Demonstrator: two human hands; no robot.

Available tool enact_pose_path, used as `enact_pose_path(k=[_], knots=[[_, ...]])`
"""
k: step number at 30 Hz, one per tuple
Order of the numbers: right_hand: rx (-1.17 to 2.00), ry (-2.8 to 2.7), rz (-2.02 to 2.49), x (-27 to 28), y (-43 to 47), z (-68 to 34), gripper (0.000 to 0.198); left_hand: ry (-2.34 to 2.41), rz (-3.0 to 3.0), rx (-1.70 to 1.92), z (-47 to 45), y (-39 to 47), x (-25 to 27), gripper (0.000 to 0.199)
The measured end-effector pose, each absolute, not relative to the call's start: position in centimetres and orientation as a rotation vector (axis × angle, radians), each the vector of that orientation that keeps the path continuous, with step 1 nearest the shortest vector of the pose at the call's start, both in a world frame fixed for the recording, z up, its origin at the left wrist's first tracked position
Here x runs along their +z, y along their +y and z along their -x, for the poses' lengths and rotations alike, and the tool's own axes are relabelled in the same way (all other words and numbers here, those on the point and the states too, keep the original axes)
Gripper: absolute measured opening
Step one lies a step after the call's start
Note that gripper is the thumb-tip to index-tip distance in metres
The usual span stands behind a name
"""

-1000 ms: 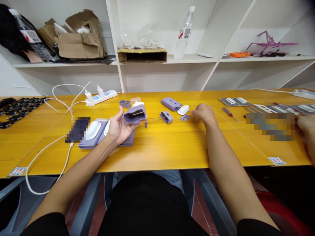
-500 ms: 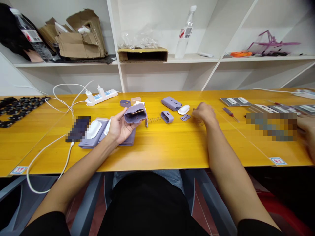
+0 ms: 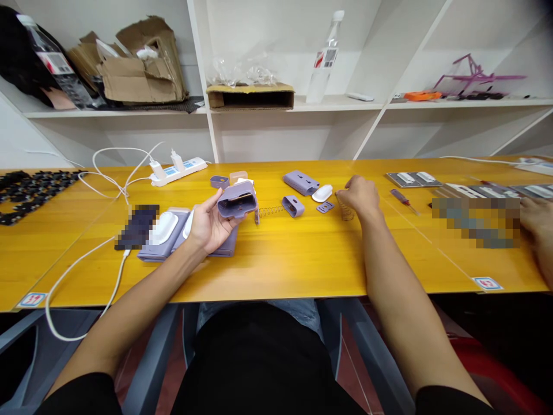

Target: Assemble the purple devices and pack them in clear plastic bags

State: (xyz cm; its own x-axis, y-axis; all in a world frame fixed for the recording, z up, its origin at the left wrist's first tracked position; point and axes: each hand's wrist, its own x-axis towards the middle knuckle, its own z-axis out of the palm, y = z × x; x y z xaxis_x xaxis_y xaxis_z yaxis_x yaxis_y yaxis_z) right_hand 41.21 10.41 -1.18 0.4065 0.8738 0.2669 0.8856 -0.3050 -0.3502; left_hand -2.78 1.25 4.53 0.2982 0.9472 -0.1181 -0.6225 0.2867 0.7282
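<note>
My left hand (image 3: 210, 226) is wrapped round a hollow purple plastic housing (image 3: 228, 208), its open end towards me. Something coppery shows inside the housing. Over the table to the right, my right hand (image 3: 362, 195) pinches a thin coil spring (image 3: 346, 212), which dangles below the fingertips. Between the hands lie a short purple cap (image 3: 294, 206), a flat slotted purple plate (image 3: 325, 207), a white oval piece (image 3: 322, 193) and a longer perforated purple housing (image 3: 300, 182). Another stretched spring (image 3: 271, 211) rests beside the cap.
Purple cases (image 3: 158, 252) with white oval parts lie under my left forearm, beside a blurred phone (image 3: 137, 226) on a white cable. A power strip (image 3: 179, 171) stands behind. To the right are a screwdriver (image 3: 401, 199), a grey panel (image 3: 412, 180) and another person's hand (image 3: 538, 230).
My right hand has shifted slightly, and the spring now hangs more plainly from its fingertips. My left hand with the housing has hardly moved. The other person's hand has moved a little left.
</note>
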Motion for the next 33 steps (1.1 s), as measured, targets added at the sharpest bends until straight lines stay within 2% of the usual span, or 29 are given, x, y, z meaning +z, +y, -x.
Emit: enact_pose_path(k=[4,6,8,11,13,19,28,33], knots=[[-0.011,-1.649,2.131,-0.3,10.2,-39.7,0.020,0.600,-0.655,1.139,2.9,1.4,4.3,0.052],[0.072,-1.760,2.116,0.2,9.9,-39.0,0.018,0.590,-0.664,1.137,2.9,1.4,4.2,0.053],[0.183,-1.802,2.190,0.4,9.6,-38.5,0.029,0.587,-0.666,1.135,2.9,1.4,4.2,0.053],[0.301,-1.824,2.298,0.5,9.2,-38.3,0.060,0.604,-0.659,1.142,2.7,1.3,4.3,0.055],[0.317,-1.847,2.327,0.4,9.3,-38.3,0.066,0.621,-0.656,1.146,2.6,1.2,4.5,0.056],[0.313,-1.852,2.321,0.1,9.9,-38.3,0.049,0.618,-0.661,1.131,2.4,1.0,4.6,0.053],[0.329,-1.845,2.311,0.4,9.8,-38.4,0.034,0.639,-0.673,1.137,2.4,1.0,4.6,0.054],[0.311,-1.770,2.256,1.5,9.0,-38.1,0.032,0.617,-0.677,1.132,2.5,1.0,4.5,0.053]])
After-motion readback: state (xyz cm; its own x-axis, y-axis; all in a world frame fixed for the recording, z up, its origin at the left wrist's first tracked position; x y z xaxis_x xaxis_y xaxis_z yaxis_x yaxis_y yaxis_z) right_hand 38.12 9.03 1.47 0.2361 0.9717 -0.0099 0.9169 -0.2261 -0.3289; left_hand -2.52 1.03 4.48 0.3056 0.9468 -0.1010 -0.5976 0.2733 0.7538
